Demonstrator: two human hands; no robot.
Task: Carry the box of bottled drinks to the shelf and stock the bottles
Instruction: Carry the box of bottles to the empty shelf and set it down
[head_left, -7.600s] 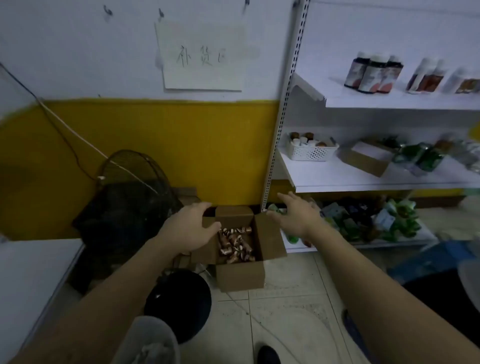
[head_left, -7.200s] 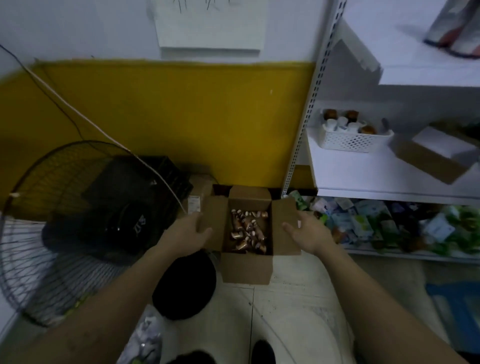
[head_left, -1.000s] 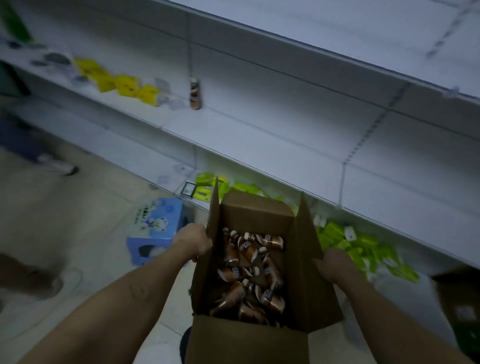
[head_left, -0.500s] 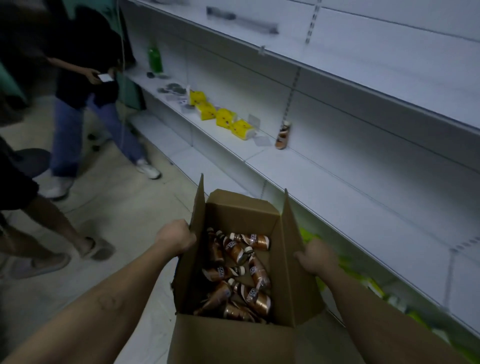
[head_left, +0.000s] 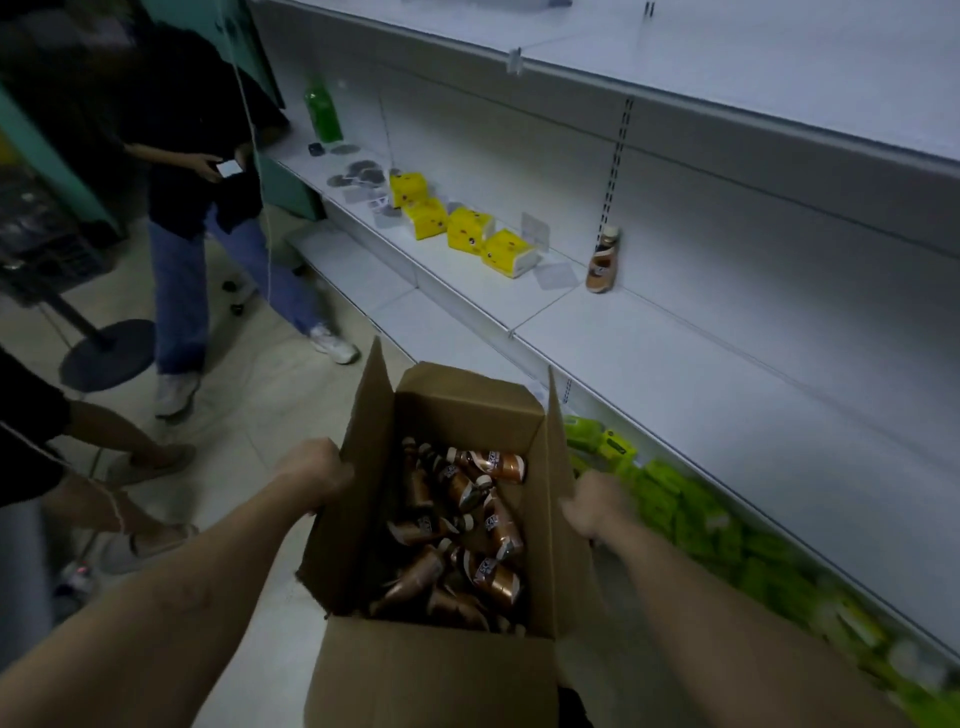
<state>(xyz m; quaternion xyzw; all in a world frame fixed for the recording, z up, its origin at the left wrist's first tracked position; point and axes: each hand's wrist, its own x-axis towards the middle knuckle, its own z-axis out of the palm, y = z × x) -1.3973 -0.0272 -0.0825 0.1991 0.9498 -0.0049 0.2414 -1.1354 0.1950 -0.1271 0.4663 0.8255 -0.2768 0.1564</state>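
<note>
I hold an open brown cardboard box (head_left: 436, 670) in front of me, above the floor. Several brown bottled drinks (head_left: 467, 525) lie jumbled inside it. My left hand (head_left: 317, 473) grips the box's left flap and wall. My right hand (head_left: 597, 506) grips the right side. The white shelf (head_left: 675, 358) runs along my right. One brown bottle (head_left: 603, 262) stands upright on that shelf, against the back panel.
Yellow packs (head_left: 462, 231) and a green bottle (head_left: 322, 111) sit further along the shelf. Green packs (head_left: 727, 540) fill the bottom shelf. A person in jeans (head_left: 192, 218) holding a phone stands ahead left; another person's legs (head_left: 114, 467) are at left. A round stand base (head_left: 106, 353) sits on the floor.
I have walked on along the shelf with the box held in both hands. The view has swung left, so the standing bottle and yellow packs are closer and the people are in view.
</note>
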